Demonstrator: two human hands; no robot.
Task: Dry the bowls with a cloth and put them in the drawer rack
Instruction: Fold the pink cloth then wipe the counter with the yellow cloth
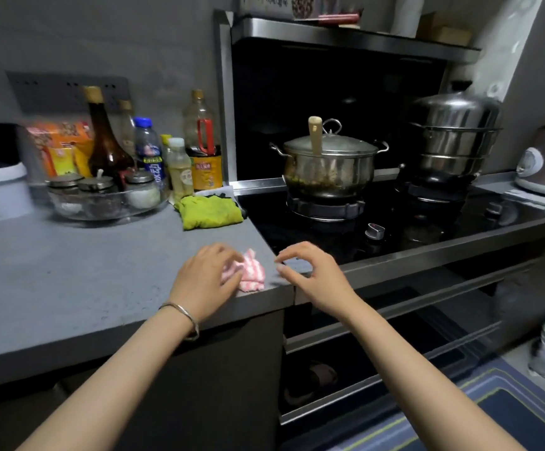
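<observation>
While both arms reach forward, my left hand is down on the pink-and-white checked cloth, right at the front right corner of the counter. Fingers bend over the cloth's left half and hold it, bunched up under them; the right half sticks out free, lying on the grey top just short of the edge. A thin metal bracelet sits on that wrist.

My right hand hovers just beside the cloth, over the counter's right edge where it meets the hob. Fingers arched, thumb and forefinger tips close but apart, nothing in the hand, not touching the cloth.

Further back along that right edge, a crumpled green rag lies against the hob. Towards the back of the counter there's a cluster of bottles and a glass dish of lidded jars.

On the hob, a steel pot with a glass lid sits on the near-left burner, a pale handle poking up from it; a tall stacked steamer stands on the right burner.

Below the hob's front edge a drawer stands pulled out, its steel rim showing. Inside is too dark for me to make anything out.
</observation>
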